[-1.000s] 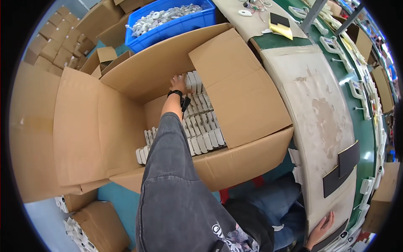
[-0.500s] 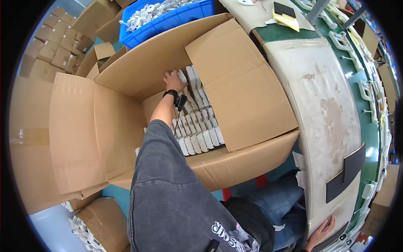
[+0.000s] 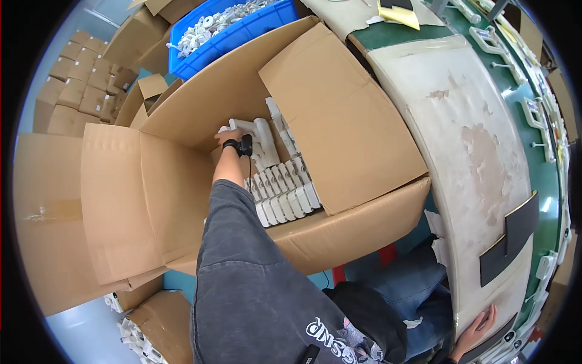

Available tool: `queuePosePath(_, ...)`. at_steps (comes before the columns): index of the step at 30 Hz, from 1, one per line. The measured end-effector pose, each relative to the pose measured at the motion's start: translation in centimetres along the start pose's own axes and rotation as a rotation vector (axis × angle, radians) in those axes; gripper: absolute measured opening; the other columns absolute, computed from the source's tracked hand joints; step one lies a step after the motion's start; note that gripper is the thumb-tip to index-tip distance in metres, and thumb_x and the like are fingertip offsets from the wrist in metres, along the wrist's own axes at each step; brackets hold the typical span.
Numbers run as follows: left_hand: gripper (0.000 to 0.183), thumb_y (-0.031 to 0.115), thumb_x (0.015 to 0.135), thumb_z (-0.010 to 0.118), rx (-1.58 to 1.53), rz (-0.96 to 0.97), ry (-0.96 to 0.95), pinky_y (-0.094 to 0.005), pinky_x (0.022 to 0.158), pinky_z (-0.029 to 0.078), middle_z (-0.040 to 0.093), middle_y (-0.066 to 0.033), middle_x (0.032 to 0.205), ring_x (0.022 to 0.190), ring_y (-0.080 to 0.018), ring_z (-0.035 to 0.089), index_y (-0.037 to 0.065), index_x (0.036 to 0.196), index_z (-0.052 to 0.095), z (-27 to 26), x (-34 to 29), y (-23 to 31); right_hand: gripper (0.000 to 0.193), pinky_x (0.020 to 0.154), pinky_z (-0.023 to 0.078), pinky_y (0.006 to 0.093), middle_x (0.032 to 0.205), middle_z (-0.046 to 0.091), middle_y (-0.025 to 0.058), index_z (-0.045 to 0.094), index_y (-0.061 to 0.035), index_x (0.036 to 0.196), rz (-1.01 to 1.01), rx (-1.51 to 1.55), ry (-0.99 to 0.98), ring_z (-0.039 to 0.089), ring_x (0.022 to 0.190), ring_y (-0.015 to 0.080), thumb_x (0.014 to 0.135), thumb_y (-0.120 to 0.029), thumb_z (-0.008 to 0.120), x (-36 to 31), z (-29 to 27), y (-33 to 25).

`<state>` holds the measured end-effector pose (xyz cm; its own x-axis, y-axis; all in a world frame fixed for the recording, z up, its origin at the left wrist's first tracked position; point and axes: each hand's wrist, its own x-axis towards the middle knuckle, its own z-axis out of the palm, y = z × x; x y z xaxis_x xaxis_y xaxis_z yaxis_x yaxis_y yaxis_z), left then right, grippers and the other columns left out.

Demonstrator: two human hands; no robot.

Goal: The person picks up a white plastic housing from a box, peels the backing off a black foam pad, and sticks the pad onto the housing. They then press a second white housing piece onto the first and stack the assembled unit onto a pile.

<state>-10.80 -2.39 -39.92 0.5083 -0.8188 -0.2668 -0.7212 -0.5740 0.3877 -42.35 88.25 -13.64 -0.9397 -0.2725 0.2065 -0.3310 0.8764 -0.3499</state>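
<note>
Stacked brown cartons (image 3: pixel 73 91) fill the far left background, their outer edges lost in the dark fisheye rim. Right of centre we note a pale, worn bench cover (image 3: pixel 418 130), its surface peeling in patches. Beyond it runs a green work surface (image 3: pixel 548 206) bearing white parts, too curved and crowded at the rim for us to count.

We record a large open carton (image 3: pixel 351 233) at centre. Inside, rows of white housings (image 3: pixel 285 188) stand on edge, close together; a folded-in flap (image 3: pixel 345 115) covers their right side, so we cannot tell how far they extend. One white frame-like piece (image 3: pixel 264 144) lies at the rows' far end, beside the left hand (image 3: pixel 225 138). This hand is at the piece's left end; its fingers are mostly masked by the wrist and a black wrist device (image 3: pixel 240 146), and we cannot tell whether they grip.

We see the right hand (image 3: pixel 476 332) resting on the bench cover, fingers extended, holding nothing visible. Two overlapping black sheets (image 3: pixel 521 224) lie above it.

Behind the carton, a blue bin (image 3: pixel 242 35) holds small white pieces; the upper edge crops it, and we cannot make out individual shapes.
</note>
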Motion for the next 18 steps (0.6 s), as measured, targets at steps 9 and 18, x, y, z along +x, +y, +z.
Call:
queuePosePath(9, 0.056, 0.037, 0.07, 0.077, -0.283, 0.289, -0.297, -0.037, 0.078, 0.053, 0.071, -0.0132, 0.103, 0.089, -0.0235, 0.067, -0.005, 0.106, 0.071, -14.7, 2.2, -4.5, 0.037, 0.114, 0.034, 0.0386, 0.144, 0.048, 0.016, 0.052, 0.002, 0.138, 0.022, -0.007, -0.025, 0.046, 0.135, 0.0292, 0.105, -0.014, 0.051, -0.4, -0.3, 0.3)
queuePosePath(18, 0.062, 0.017, 0.083, 0.063, -1.016, 0.3, -0.807, -0.0563, 0.097, 0.049, 0.057, -0.0126, 0.135, 0.122, -0.0329, 0.057, 0.008, 0.142, 0.045, -37.0, -20.0, 6.1, 0.034, 0.114, 0.034, 0.0397, 0.144, 0.048, 0.0165, 0.057, 0.0012, 0.133, 0.052, -0.002, 0.029, 0.045, 0.135, 0.0304, 0.102, -0.011, 0.055, -0.3, -0.3, -2.3)
